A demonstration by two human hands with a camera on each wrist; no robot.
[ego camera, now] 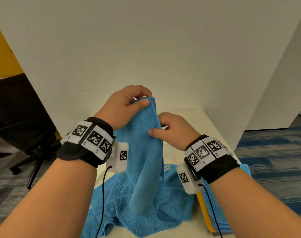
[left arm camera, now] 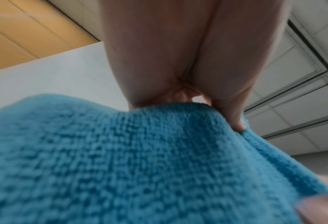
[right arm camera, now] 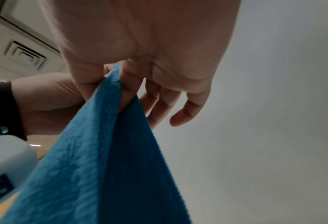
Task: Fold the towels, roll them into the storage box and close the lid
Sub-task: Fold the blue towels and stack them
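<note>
A blue terry towel hangs lifted above the table, its lower part heaped on the tabletop. My left hand pinches the towel's top corner between thumb and fingers. My right hand pinches the towel's right edge a little lower and to the right. In the left wrist view the towel fills the lower frame under my left hand. In the right wrist view my right hand pinches the towel's edge, the other fingers loosely curled. No storage box is in view.
Another blue towel lies flat at the table's right edge with a yellow strip beside it. White partition walls close off the back and right. A black office chair stands on the floor to the left.
</note>
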